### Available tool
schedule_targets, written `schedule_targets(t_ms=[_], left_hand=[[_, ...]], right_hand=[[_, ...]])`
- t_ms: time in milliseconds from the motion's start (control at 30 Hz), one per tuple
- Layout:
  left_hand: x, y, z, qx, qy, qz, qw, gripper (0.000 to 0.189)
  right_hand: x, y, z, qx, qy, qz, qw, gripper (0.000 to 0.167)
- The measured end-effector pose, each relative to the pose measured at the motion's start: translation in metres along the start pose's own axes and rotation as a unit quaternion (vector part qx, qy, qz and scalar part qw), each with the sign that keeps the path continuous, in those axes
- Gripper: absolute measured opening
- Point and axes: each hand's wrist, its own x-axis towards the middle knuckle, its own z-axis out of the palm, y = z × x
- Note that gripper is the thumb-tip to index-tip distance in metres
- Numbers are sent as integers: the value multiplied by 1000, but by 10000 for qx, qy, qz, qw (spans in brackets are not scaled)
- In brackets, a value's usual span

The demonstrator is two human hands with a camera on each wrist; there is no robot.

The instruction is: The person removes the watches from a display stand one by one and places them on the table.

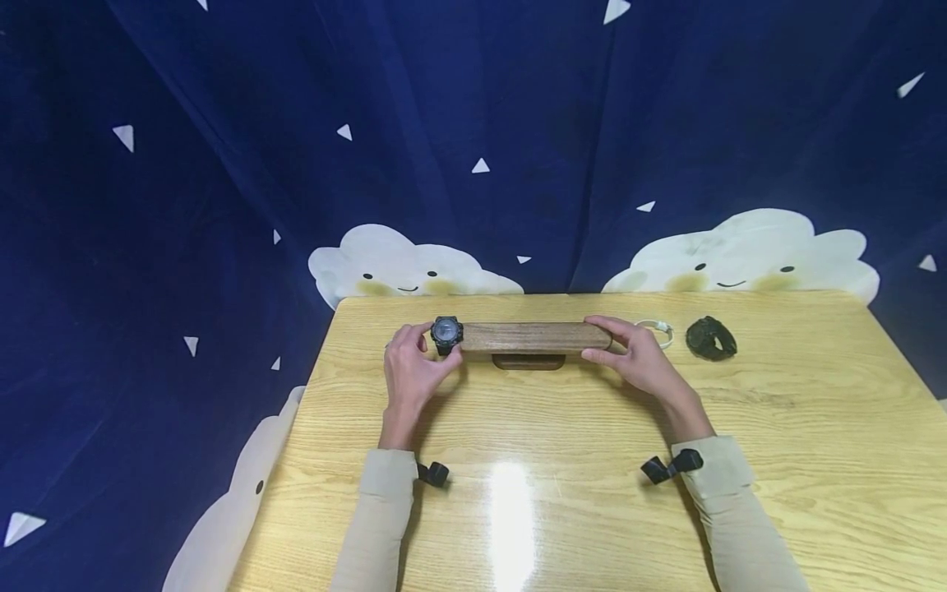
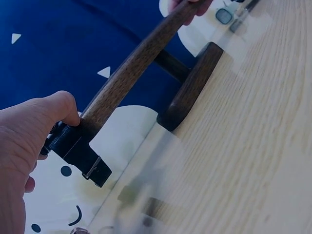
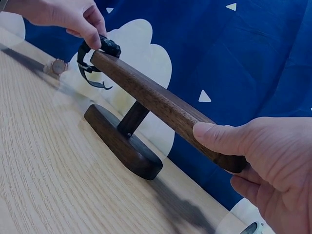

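Observation:
A dark wooden T-shaped watch stand [image 1: 533, 335] stands near the table's far edge, its crossbar raised on a short post above a rounded base [image 3: 122, 146]. At the crossbar's left end my left hand [image 1: 414, 362] pinches a black digital wristwatch [image 1: 447, 330] by its case. Its strap [image 2: 95, 170] hangs down with the buckle end loose; whether the bar passes inside the strap I cannot tell. My right hand [image 1: 636, 353] grips the crossbar's right end, thumb on the near side and fingers beyond.
Right of the stand lie a white-strapped watch [image 1: 657, 330] and a bulky black watch [image 1: 711, 338]. A rose-gold watch [image 3: 59, 66] lies behind my left hand. Dark blue curtain [image 1: 473, 123] with clouds hangs behind the wooden table [image 1: 592, 493].

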Motion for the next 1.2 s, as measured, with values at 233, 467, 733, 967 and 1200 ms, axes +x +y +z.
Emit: schedule_targets(t_ms=[233,467,733,967,1200], left_hand=[[3,-5,-7,19,-42,-137,9999,58],[7,-15,-17,51,26,-365,9993,58],[11,-29,-29,145,75,-602,9981,56],[11,-39,-37,206,178,-685,9973,57],[13,-48,-48,393,230,-783,9959,58]], right_hand=[[-1,-1,0,-99,-4,4,10000,58],[-1,-3,0,-131,2,-24,9999,58],[0,-1,0,-109,-18,-45,9999,58],[0,0,1,-105,-16,-56,9999,57],[-1,-2,0,-111,3,-38,9999,57]])
